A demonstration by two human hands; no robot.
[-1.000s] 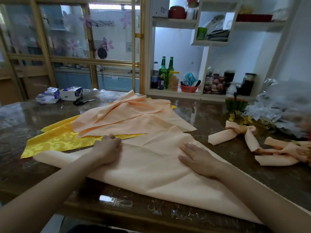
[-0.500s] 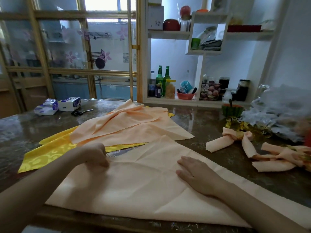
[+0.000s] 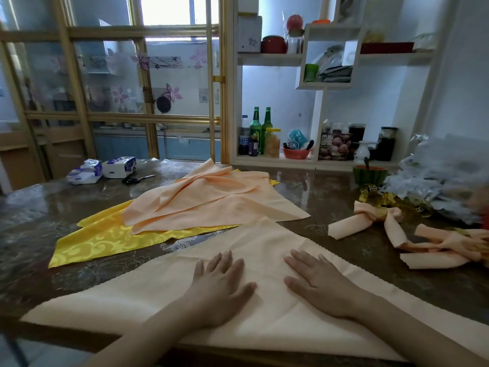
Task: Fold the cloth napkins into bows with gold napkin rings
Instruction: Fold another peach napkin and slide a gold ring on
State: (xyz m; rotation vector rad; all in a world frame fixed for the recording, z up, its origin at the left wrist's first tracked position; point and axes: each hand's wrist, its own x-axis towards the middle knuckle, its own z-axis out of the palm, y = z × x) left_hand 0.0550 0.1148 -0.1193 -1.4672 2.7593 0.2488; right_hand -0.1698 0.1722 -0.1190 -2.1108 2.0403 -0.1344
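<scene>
Two hands are being pressed flat on the peach napkin point(image 3: 127, 295), which is lying spread as a broad triangle at the near edge of the table point(image 3: 330, 197), its apex pointing away toward the pile point(image 3: 211, 197) of unfolded napkins. A second ago the left hand point(image 3: 219, 284) was being held curled over the napkin's left part; it is now being laid open in the middle, just beside the right hand point(image 3: 317, 284), which is being kept flat much where it was. Nothing is being gripped by either hand: the fingers point(image 3: 227, 260) of both are being held straight and slightly spread, palms down on the cloth, thumbs turned toward each other with a strip of bare cloth between them. Both forearms are being reached in from the near edge, converging toward the napkin's centre. The shift is being read, as a judgement only, as the laying-out giving way to smoothing, the triangle being flattened before any rolling or pleating is begun. No ring is being handled yet: the gold rings point(image 3: 369, 190) are lying well apart at the far right, just beyond two finished bows point(image 3: 352, 223), so this napkin is being taken as early in its folding.
</scene>
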